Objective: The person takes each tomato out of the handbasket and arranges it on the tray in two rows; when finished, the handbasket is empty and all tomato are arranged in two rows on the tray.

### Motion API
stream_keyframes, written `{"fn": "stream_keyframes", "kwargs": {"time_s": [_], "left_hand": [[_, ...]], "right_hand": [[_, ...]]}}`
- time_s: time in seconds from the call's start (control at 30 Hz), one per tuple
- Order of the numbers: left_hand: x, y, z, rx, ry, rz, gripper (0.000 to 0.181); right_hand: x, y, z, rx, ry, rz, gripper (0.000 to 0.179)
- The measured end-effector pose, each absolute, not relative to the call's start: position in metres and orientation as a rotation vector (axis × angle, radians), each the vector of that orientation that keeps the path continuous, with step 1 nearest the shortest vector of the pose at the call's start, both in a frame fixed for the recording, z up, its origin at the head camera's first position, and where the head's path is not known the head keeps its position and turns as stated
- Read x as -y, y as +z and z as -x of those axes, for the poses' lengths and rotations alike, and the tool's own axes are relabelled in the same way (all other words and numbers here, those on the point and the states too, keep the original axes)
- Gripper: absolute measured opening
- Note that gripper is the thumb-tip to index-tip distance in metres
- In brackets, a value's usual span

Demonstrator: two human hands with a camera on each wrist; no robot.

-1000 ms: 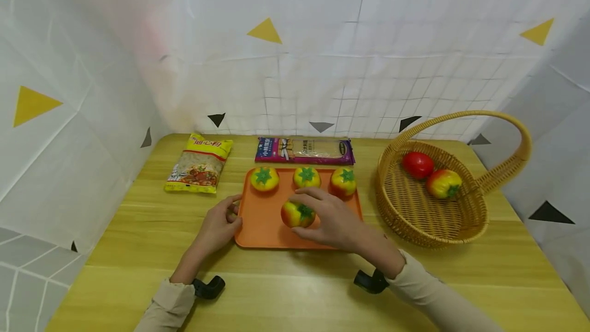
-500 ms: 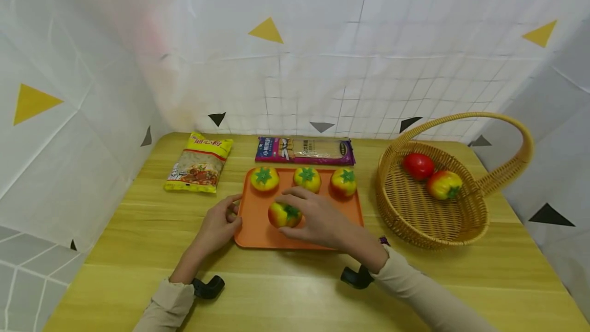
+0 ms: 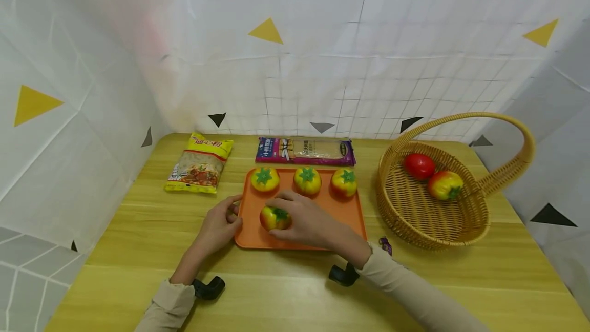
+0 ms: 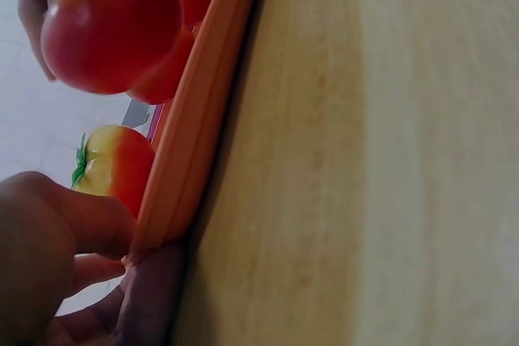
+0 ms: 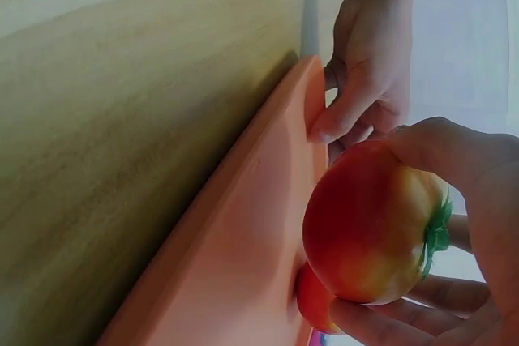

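Observation:
My right hand grips a red-and-yellow tomato with a green leafy top, over the front left part of the orange tray. In the right wrist view, thumb and fingers span the held tomato, close above the tray floor. My left hand pinches the tray's left rim; the left wrist view shows its fingers on both sides of the rim. Along the tray's back edge sit three similar tomatoes: a left one, a middle one and a right one.
A wicker basket with a tall handle stands right of the tray, holding a red fruit and a red-and-yellow one. Behind lie a yellow pasta bag and a purple noodle pack. A small purple wrapped piece lies near my right sleeve.
My right hand has carried the tomato leftward and slightly lower over the tray. The small purple piece has come out from behind the right forearm. My left hand stays on the rim.

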State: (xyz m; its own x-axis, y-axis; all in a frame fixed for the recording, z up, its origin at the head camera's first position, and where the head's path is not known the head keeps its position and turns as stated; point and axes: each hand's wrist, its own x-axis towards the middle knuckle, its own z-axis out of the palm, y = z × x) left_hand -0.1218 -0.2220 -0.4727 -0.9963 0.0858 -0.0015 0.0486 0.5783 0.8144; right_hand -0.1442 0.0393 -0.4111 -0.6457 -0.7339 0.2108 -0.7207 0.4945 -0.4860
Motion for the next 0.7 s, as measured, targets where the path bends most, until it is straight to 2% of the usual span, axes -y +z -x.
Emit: {"fn": "stream_keyframes", "kwargs": {"time_s": [0.3, 0.7], "left_hand": [[0.222, -0.472, 0.121, -2.759, 1.427, -0.119, 0.057], [0.223, -0.473, 0.122, -2.753, 1.426, -0.118, 0.057]], "right_hand": [[-0.026, -0.419, 0.151, -2.689, -0.773, 1.266, 0.058], [-0.011, -0.426, 0.157, -2.691, -0.738, 1.407, 0.055]]}}
